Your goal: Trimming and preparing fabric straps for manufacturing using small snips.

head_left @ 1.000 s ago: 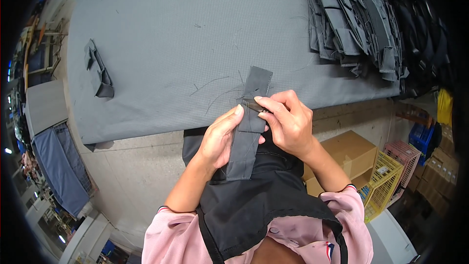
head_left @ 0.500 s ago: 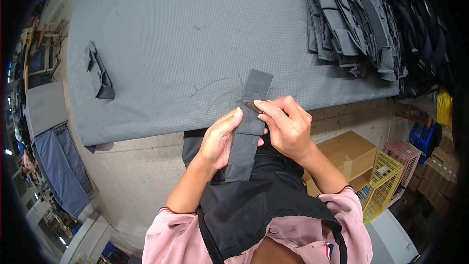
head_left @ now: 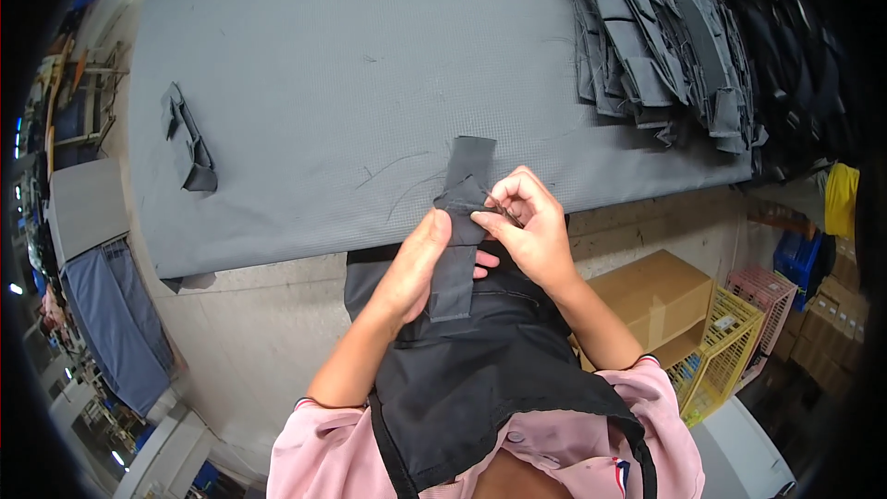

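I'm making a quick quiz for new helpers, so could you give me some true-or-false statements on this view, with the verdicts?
1. The left hand holds a grey cloth strip. True.
2. The right hand is empty and well away from the strip. False: the right hand is at the strip, gripping a small dark tool.
3. A single folded cloth piece lies on the left part of the table. True.
4. The big pile lies at the left edge of the table. False: the pile of cloth pieces is on the right.
5. The person wears a black apron over a pink shirt. True.
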A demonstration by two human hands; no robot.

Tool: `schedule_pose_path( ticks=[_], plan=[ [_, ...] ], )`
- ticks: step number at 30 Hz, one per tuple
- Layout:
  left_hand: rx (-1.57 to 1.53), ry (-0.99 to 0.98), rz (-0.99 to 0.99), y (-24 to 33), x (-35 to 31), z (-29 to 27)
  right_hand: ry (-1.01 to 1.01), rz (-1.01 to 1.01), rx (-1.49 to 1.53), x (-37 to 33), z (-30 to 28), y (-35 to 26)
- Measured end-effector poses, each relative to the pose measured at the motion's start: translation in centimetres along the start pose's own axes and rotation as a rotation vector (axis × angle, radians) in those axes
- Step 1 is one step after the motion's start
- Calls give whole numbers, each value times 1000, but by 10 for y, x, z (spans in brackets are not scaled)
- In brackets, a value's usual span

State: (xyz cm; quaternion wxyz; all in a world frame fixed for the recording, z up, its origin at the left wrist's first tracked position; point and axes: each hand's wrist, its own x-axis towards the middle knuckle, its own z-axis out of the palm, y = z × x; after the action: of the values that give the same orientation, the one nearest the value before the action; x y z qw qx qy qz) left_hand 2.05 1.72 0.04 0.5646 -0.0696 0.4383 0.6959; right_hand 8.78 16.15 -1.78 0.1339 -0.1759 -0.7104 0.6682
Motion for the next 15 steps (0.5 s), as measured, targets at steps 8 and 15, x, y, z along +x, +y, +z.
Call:
schedule_pose_path(
  ticks=[8,15],
  plan=[
    [318,310,259,-7,6,8,-48,61,128,-16,13,2],
    [292,61,239,6,-1,7,-276,-109,-226,15,0,-23]
  ],
)
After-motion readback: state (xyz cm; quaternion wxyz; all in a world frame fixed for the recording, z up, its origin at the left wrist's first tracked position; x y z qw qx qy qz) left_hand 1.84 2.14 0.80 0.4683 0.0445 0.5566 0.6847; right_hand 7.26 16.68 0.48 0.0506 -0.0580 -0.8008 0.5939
